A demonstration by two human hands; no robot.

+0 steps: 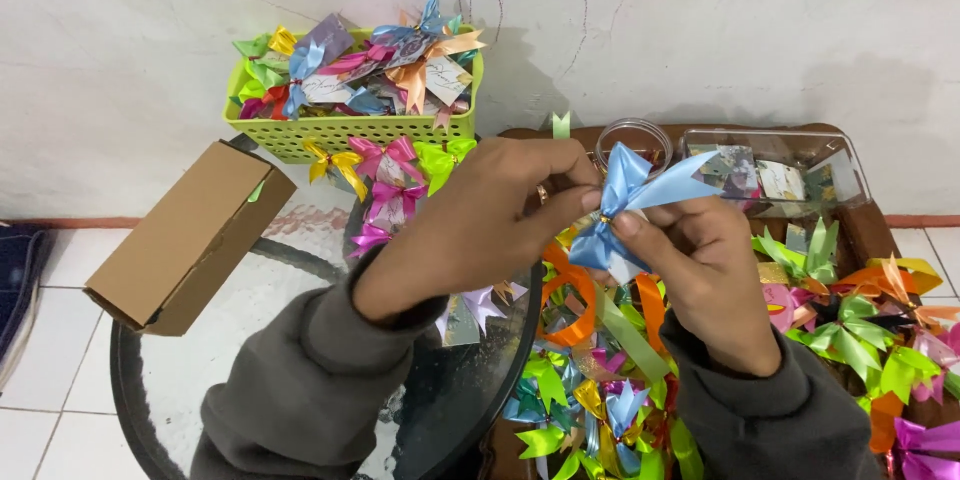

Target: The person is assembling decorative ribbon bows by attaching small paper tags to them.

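A lime-green slatted plastic basket (340, 130) sits at ten o'clock on the round glass tabletop (170, 380), heaped with small ribbon bows and printed cards. Just below it, a yellow ribbon bow (336, 164) and pink ribbon bows (392, 185) lie against its front. At nine o'clock a plain brown cardboard box (185, 235) lies tilted over the table's edge. At one o'clock stand a clear round jar (633, 140) and a clear rectangular plastic container (775, 172). Loose green and orange ribbon bows (860, 325) spread at three o'clock.
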